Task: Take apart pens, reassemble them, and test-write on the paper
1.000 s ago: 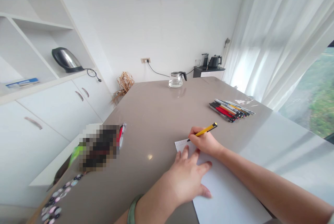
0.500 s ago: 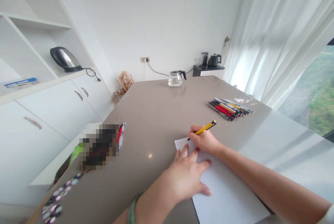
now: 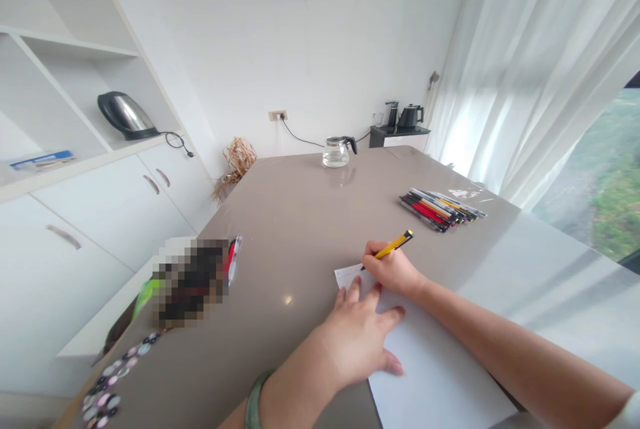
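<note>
A yellow pen (image 3: pixel 395 244) with a black end is pinched in my right hand (image 3: pixel 393 267), its dark tip on the white paper (image 3: pixel 430 369). Small faint writing shows along the top left of the sheet, too fine to read. My left hand (image 3: pixel 363 332) lies flat across the sheet's left side with fingers spread, just below the writing. It holds nothing, and a green bangle (image 3: pixel 254 402) circles that wrist. Part of the sheet is hidden under both hands and the right forearm.
A heap of pens (image 3: pixel 443 210) lies beyond my right hand. Farther back stands a glass pot (image 3: pixel 336 152) of clear liquid. On the table's (image 3: pixel 290 235) left are a blurred-out dark item (image 3: pixel 195 282), red and clear pens (image 3: pixel 233 259) and a beaded strap (image 3: pixel 117 369).
My right hand and the pen tip have shifted very slightly right along the paper. My left hand stays in place on the sheet.
</note>
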`<action>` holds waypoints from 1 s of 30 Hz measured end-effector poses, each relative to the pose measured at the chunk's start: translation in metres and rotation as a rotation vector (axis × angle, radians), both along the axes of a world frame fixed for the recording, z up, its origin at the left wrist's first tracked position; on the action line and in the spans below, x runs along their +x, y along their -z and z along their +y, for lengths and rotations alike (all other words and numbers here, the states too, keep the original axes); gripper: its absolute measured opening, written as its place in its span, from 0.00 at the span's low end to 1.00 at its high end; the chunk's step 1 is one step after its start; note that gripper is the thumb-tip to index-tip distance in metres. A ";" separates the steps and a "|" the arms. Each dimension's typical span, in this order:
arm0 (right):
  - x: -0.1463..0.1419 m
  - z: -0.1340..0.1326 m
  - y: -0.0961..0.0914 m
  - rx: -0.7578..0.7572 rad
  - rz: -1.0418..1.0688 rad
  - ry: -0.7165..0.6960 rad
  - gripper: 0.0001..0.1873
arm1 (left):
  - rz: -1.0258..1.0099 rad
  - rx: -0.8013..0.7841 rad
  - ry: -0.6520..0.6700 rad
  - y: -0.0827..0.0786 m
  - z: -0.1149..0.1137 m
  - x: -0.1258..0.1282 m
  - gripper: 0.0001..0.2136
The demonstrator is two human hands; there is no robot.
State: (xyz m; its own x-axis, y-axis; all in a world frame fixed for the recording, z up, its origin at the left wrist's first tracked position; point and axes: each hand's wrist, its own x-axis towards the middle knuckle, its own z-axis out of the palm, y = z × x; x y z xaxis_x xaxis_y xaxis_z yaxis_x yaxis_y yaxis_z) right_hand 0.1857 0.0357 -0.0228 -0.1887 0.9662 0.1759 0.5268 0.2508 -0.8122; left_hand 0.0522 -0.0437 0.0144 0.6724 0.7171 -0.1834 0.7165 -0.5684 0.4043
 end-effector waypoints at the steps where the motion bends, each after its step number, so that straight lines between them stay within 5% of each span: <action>1: 0.000 0.000 0.000 -0.001 0.003 0.000 0.05 | -0.002 0.006 0.001 0.000 0.000 0.000 0.29; 6: 0.002 0.000 -0.002 -0.024 0.110 0.001 0.05 | 0.022 0.039 0.006 0.002 0.000 0.000 0.29; 12: 0.018 0.014 -0.012 -0.220 0.612 0.062 0.16 | 0.050 0.020 0.018 0.004 0.004 -0.004 0.32; 16: 0.032 0.023 -0.026 -0.244 0.836 0.009 0.07 | 0.068 -0.003 -0.008 0.000 0.009 -0.010 0.33; 25: 0.049 0.021 -0.053 -0.188 1.087 -0.039 0.19 | 0.084 -0.043 -0.027 -0.008 0.015 -0.016 0.33; 30: 0.053 0.022 -0.056 0.005 0.981 0.043 0.13 | 0.087 -0.057 -0.028 -0.007 0.015 -0.015 0.32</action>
State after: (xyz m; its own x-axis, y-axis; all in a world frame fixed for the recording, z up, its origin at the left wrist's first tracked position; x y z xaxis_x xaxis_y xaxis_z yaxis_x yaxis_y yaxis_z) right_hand 0.2388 0.0575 0.0333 0.0784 0.9677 0.2396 -0.3725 0.2514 -0.8934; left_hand 0.0374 -0.0289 0.0217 0.6322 0.7220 -0.2813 0.7655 -0.5259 0.3706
